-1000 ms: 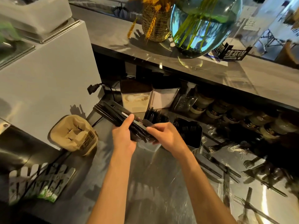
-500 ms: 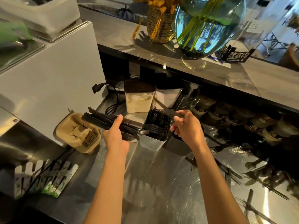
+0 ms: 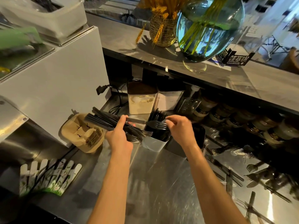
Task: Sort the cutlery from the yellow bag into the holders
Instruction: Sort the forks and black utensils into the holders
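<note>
Returned from the black holder [image 3: 198,135] to the white holder [image 3: 153,143], the right hand [image 3: 179,128] pinches one fork [image 3: 156,124] above it, while the left hand [image 3: 120,136] grips a bundle of black forks [image 3: 105,122] just left of it.

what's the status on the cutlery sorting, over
Left hand grips bundle of black forks. Right hand pinches one fork by its tines over the white holder. Nothing blocking.
</note>
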The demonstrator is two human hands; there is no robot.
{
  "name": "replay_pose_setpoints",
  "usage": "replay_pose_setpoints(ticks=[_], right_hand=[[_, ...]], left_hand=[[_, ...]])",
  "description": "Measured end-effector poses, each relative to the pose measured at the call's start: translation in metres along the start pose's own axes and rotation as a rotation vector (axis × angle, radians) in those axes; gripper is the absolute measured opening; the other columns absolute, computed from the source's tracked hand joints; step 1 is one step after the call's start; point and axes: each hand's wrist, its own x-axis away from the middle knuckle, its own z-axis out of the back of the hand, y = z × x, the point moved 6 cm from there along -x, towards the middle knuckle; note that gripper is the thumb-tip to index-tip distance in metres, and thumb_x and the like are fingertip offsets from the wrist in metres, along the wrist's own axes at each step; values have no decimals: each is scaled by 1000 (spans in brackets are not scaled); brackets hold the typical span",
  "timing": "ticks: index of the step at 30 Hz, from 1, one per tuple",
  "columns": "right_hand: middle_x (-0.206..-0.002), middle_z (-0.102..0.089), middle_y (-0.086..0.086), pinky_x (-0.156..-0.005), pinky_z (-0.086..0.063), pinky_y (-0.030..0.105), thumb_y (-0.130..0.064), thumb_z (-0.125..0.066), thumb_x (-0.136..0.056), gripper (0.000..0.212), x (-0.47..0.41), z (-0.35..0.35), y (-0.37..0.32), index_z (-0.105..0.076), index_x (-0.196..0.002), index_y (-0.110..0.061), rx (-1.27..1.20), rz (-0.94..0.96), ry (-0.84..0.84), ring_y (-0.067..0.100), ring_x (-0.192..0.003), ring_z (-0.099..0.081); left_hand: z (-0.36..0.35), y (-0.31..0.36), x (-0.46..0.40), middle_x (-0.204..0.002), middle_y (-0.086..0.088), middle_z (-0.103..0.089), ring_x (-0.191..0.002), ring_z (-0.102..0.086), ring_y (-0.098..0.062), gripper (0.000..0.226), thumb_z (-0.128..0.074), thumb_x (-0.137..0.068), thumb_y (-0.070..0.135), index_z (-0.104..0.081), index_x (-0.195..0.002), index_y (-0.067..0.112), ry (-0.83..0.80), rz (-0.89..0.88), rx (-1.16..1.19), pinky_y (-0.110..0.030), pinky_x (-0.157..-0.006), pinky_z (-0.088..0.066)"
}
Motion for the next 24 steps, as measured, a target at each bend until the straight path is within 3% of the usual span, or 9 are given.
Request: replay_pose_setpoints(ticks=[2, 4, 6, 9, 12, 14, 18, 20, 24], right_hand=[[-111, -66, -6, -92, -49, 23, -22, -55, -102, 31, 4, -4, 5, -63, -132, -15, -147, -113, 1, 12, -104, -62], [-111, -69, -4, -91, -53, 28, -30, -47, -105, 26, 12, -1, 7, -67, -120, -22, -457, -223, 45, 15, -107, -64], [-108, -71, 0, -88, -56, 31, -37, -47, -104, 26, 20, -11, 3, -70, -107, -24, -658, -275, -66, 17, -104, -67], [-109, -74, 11, -89, -58, 41, -37, -53, -102, 34, 33, -29, 5, -72, -110, -10, -851, -365, -175, 25, -104, -71], [-101, -75, 13, -87, -58, 42, -31, -51, -104, 32, 42, -36, 13, -70, -107, -6, -1095, -532, -143, 27, -97, -72], [-89, -75, 7, -76, -56, 32, -30, -52, -103, 28, 45, -34, 17, -70, -101, -9, -1089, -546, -47, 18, -85, -72], [-77, -68, 4, -67, -54, 28, -26, -60, -98, 22, 51, -25, 26, -69, -88, -9, -1085, -609, 284, 16, -72, -66], [-78, -67, 5, -73, -55, 35, -25, -61, -98, 22, 51, -15, 31, -66, -84, -9, -1088, -581, 393, 19, -75, -66], [-78, -68, 3, -65, -55, 23, -28, -62, -98, 24, 51, 2, 39, -68, -87, -7, -986, -482, 472, 8, -69, -66]], left_hand=[[-4, -2, 3, -90, -13, -71, -66, -68, -23, 44, -77, -84, 13, -61, -123, -1, -15, 5, 25, -39, -70, -60], [-8, -6, 7, -94, -13, -71, -71, -69, -22, 37, -75, -86, 12, -63, -120, 0, -18, 17, 47, -38, -72, -60], [-12, -13, 13, -102, -11, -73, -79, -72, -21, 30, -74, -88, 11, -64, -115, 4, -14, 34, 59, -34, -70, -60], [-25, -25, 25, -99, -9, -75, -87, -74, -21, 26, -69, -91, 7, -63, -116, 1, -67, 69, 105, -35, -68, -60], [-37, -34, 36, -101, -9, -75, -91, -74, -22, 29, -66, -93, 6, -62, -122, 1, -105, 80, 134, -46, -84, -60], [-42, -40, 42, -106, -8, -75, -98, -73, -23, 36, -66, -93, 6, -58, -128, 4, -122, 67, 142, -48, -89, -58], [-54, -63, 64, -110, -4, -75, -102, -72, -18, 37, -57, -98, 3, -54, -134, 10, -218, 115, 121, -35, -74, -61], [-59, -71, 71, -115, -5, -74, -105, -71, -18, 36, -53, -100, 5, -54, -135, 11, -276, 153, 104, -38, -82, -59], [-64, -78, 74, -120, -12, -71, -111, -69, -26, 31, -54, -100, 10, -58, -131, 10, -353, 224, 79, -47, -96, -53]])
